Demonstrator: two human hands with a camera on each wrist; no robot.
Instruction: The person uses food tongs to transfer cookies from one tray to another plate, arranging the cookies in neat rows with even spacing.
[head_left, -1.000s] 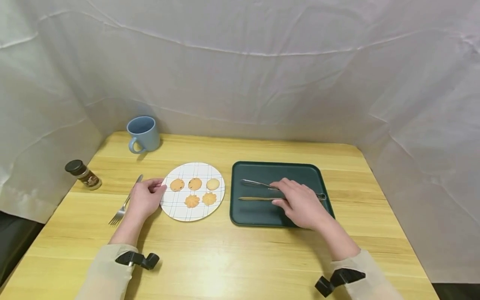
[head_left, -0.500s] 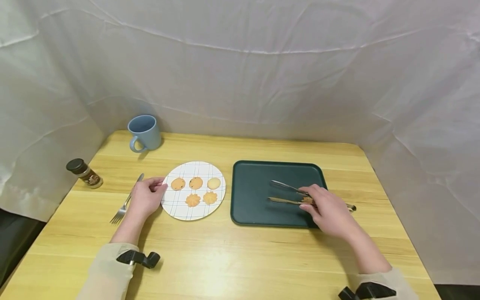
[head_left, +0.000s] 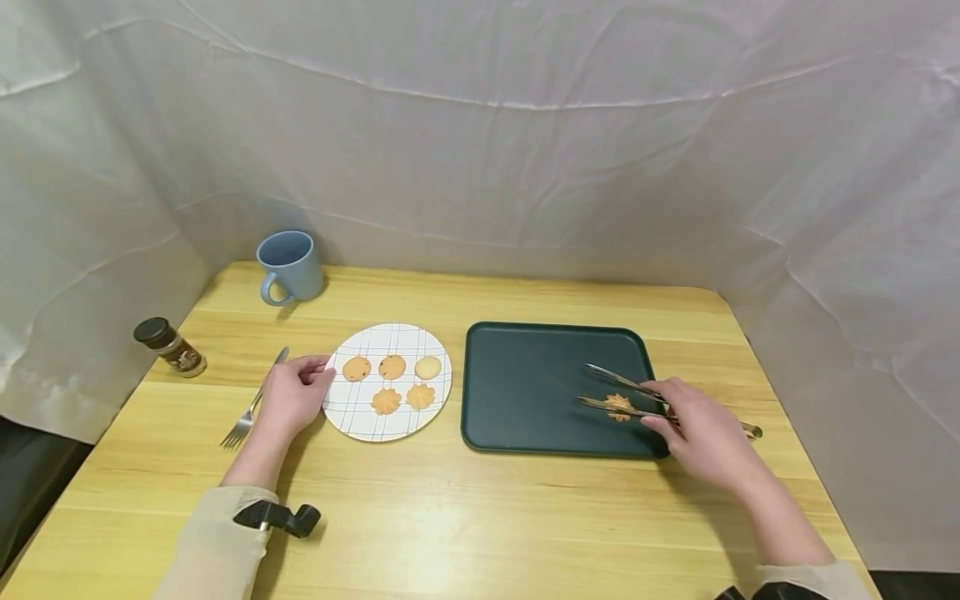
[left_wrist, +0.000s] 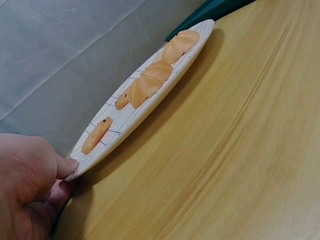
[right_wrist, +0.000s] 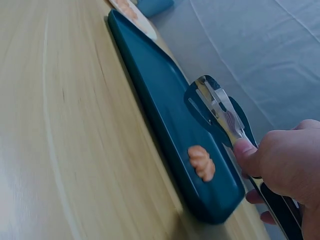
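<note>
My left hand [head_left: 292, 402] pinches the left rim of a white checked plate [head_left: 386, 337], thumb on top and fingers below in the left wrist view. Several cookies lie on the plate: round ones, such as a speckled cookie [head_left: 356, 369], and flower-shaped ones, such as the cookie [head_left: 386, 402] in the front row. With my right hand [head_left: 708, 437] I grip metal tongs [right_wrist: 226, 115] over the right end of a dark green tray [head_left: 517, 392]. Their arms stand apart. A single flower-shaped cookie [right_wrist: 201, 163] lies on the tray, beneath the tongs in the head view.
A fork [head_left: 243, 421] lies left of the plate, partly behind my left hand and wrist. Farther back stand a blue mug [head_left: 296, 271] and a black-capped jar [head_left: 178, 352] at the left table edge. Pale cloth [head_left: 480, 167] hangs around the wooden table [head_left: 450, 517].
My right hand has moved right and slightly toward me with the tongs, uncovering the flower-shaped cookie on the tray. The left hand and plate have stayed put.
</note>
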